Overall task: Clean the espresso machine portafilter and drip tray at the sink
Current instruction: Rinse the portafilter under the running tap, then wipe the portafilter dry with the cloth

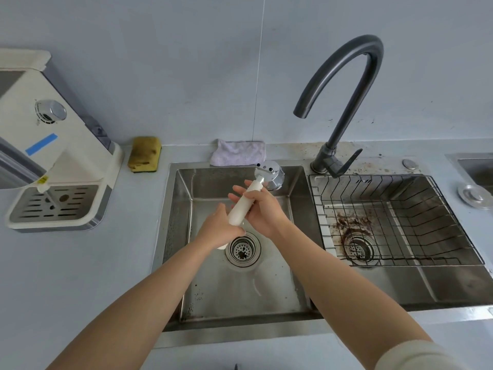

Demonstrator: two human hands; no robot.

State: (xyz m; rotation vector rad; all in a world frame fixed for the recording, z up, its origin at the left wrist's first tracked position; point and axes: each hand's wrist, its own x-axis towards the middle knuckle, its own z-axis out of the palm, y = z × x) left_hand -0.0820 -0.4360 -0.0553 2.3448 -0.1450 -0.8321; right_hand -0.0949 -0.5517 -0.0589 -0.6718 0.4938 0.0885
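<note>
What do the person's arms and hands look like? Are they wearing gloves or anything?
No gloves. The left hand and right hand are bare, with no rings, watch or bracelet showing. Both forearms are uncovered. A light cream sleeve shows on the right arm near the elbow; no sleeve shows on the left arm.

both hands [244, 222] gripping, forearms extended

A pale blue-grey wall [186, 62] rises behind a matching bench [66, 276], one thin vertical seam [260, 62] running down it. Soft, even light falls across; brown stains [368, 162] speckle the bench's rear edge.
</note>
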